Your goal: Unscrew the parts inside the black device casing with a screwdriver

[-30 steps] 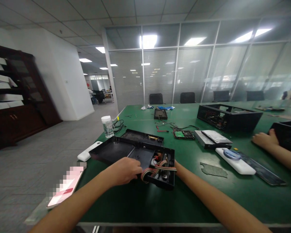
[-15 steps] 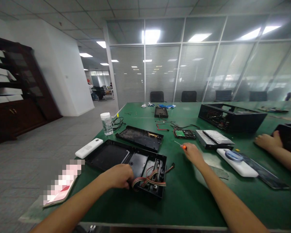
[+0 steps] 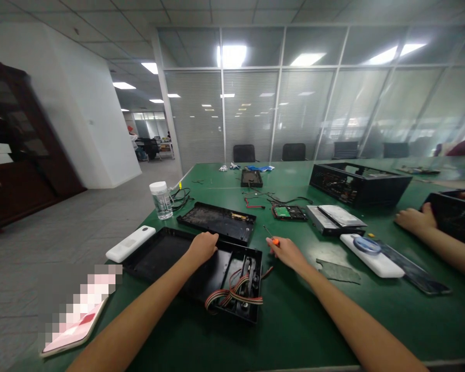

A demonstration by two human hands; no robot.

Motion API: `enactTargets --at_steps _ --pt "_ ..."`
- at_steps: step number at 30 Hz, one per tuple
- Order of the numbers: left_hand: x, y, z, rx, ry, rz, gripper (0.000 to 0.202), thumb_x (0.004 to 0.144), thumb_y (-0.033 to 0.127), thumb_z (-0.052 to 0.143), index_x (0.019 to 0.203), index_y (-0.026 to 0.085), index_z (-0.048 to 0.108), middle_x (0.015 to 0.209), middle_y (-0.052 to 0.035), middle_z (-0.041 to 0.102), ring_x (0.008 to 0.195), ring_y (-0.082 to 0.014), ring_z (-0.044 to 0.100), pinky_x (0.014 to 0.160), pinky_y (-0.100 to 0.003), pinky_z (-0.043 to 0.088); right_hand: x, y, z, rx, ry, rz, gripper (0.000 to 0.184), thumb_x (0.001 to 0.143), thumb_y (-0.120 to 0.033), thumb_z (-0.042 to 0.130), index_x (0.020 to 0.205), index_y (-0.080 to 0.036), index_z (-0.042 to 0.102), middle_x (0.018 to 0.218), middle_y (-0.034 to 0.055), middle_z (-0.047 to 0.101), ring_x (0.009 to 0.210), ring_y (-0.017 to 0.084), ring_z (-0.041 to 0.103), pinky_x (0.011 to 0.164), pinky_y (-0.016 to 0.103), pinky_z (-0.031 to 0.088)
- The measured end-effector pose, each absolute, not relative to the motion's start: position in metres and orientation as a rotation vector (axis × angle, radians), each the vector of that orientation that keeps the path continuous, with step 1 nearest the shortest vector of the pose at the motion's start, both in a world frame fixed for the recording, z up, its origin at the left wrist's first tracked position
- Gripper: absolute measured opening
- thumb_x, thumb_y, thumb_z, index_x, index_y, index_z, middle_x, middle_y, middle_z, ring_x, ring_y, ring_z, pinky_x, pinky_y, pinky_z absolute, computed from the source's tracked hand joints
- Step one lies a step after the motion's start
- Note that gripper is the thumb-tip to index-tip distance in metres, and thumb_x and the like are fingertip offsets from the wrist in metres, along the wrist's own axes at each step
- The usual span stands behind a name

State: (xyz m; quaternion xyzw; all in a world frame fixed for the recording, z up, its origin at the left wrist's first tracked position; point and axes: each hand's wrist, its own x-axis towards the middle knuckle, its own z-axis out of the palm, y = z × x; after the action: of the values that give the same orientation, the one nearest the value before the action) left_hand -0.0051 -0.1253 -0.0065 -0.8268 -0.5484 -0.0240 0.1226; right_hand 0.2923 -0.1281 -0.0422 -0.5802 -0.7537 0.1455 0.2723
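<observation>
An opened black plastic case (image 3: 170, 253) lies on the green table (image 3: 294, 320) in front of me, with a striped ribbon cable (image 3: 232, 297) spilling from its right end. My left hand (image 3: 203, 247) rests on the case's far rim, fingers curled over it. My right hand (image 3: 289, 253) is just right of the case, closed on a small screwdriver (image 3: 270, 236) with an orange handle, its tip pointing away from me.
A second black cover (image 3: 217, 221) lies behind the case. A white slab (image 3: 130, 243), a clear jar (image 3: 160, 200), a hard drive (image 3: 335, 219), a circuit board (image 3: 289, 212), a black chassis (image 3: 356, 183) and a phone (image 3: 75, 325) lie around. Another person's hand (image 3: 414, 219) rests at right.
My left hand has moved from the ribbon cable to the case's far rim. My right hand came out from behind the case, picked up the screwdriver and drew it toward the case.
</observation>
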Motion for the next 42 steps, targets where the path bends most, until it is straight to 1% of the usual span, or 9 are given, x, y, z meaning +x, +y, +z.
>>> enactTargets --at_steps 4,9,16,22,29,32,34,37,42 --pt "-0.001 -0.132 -0.009 -2.418 -1.579 -0.037 0.016 0.082 0.019 0.049 0.094 0.014 0.057 0.081 -0.0131 0.063 0.080 -0.0257 0.061 0.070 -0.035 0.046 0.291 -0.128 -0.044 -1.548 -2.039 0.418 0.045 0.086 -0.051 0.031 0.063 -0.021 0.055 0.059 0.0016 0.061 0.055 0.014 0.055 0.054 0.023 0.034" --pt "0.004 -0.133 -0.012 -2.411 -1.563 -0.032 0.022 0.083 0.010 0.041 0.097 0.014 0.057 0.077 -0.0117 0.062 0.077 -0.0227 0.061 0.069 -0.032 0.046 0.284 -0.132 -0.042 -1.512 -2.066 0.411 0.046 0.087 -0.052 0.030 0.062 -0.021 0.055 0.057 0.0010 0.060 0.056 0.015 0.054 0.055 0.023 0.034" --pt "0.000 -0.133 -0.012 -2.482 -1.508 -0.192 0.026 0.083 0.014 0.043 0.105 0.017 0.057 0.078 -0.0082 0.060 0.078 -0.0200 0.059 0.073 -0.030 0.045 0.286 -0.131 -0.042 -1.517 -2.039 0.421 0.047 0.086 -0.051 0.030 0.061 -0.021 0.056 0.055 0.0012 0.059 0.054 0.015 0.054 0.055 0.023 0.035" --pt "-0.002 -0.132 -0.014 -2.698 -1.356 -0.412 0.033 0.082 0.011 0.044 0.112 0.018 0.057 0.089 -0.0071 0.061 0.084 -0.0164 0.055 0.081 -0.028 0.043 0.288 -0.131 -0.040 -1.499 -2.005 0.436 0.049 0.085 -0.053 0.030 0.061 -0.020 0.057 0.054 0.0012 0.059 0.054 0.015 0.054 0.056 0.024 0.036" --pt "0.000 -0.132 -0.008 -2.830 -1.159 -0.413 0.026 0.077 0.007 0.047 0.094 0.015 0.065 0.093 -0.0068 0.061 0.092 -0.0160 0.052 0.087 -0.027 0.041 0.288 -0.129 -0.043 -1.473 -1.890 0.477 0.050 0.085 -0.055 0.027 0.062 -0.020 0.055 0.060 0.0018 0.061 0.057 0.015 0.055 0.058 0.024 0.038" --pt "0.003 -0.134 0.004 -2.851 -1.203 -0.468 0.022 0.075 0.009 0.049 0.090 0.014 0.065 0.089 -0.0051 0.063 0.086 -0.0149 0.054 0.084 -0.025 0.041 0.290 -0.125 -0.044 -1.489 -1.781 0.542 0.046 0.084 -0.056 0.027 0.067 -0.021 0.052 0.057 0.0003 0.057 0.052 0.014 0.054 0.055 0.024 0.038" --pt "0.009 -0.134 0.013 -2.889 -1.233 -0.470 0.020 0.074 0.010 0.051 0.087 0.014 0.066 0.083 -0.0032 0.064 0.078 -0.0134 0.056 0.078 -0.023 0.043 0.293 -0.121 -0.045 -1.515 -1.714 0.525 0.038 0.081 -0.056 0.035 0.072 -0.021 0.049 0.059 -0.0004 0.056 0.053 0.015 0.053 0.054 0.025 0.038" --pt "0.025 -0.131 0.020 -2.993 -1.135 -0.413 0.017 0.076 0.012 0.053 0.085 0.015 0.067 0.082 -0.0021 0.066 0.076 -0.0127 0.058 0.076 -0.021 0.042 0.299 -0.114 -0.047 -1.515 -1.598 0.453 0.027 0.072 -0.045 0.051 0.084 -0.022 0.043 0.069 -0.0001 0.055 0.061 0.016 0.053 0.058 0.026 0.039" --pt "0.053 -0.125 0.010 -3.094 -0.962 -0.335 0.016 0.080 0.014 0.053 0.087 0.016 0.068 0.086 -0.0025 0.068 0.083 -0.0133 0.060 0.082 -0.020 0.040 0.308 -0.104 -0.052 -1.466 -1.551 0.458 0.027 0.066 -0.026 0.046 0.090 -0.020 0.036 0.078 0.0018 0.050 0.066 0.016 0.050 0.063 0.028 0.041"
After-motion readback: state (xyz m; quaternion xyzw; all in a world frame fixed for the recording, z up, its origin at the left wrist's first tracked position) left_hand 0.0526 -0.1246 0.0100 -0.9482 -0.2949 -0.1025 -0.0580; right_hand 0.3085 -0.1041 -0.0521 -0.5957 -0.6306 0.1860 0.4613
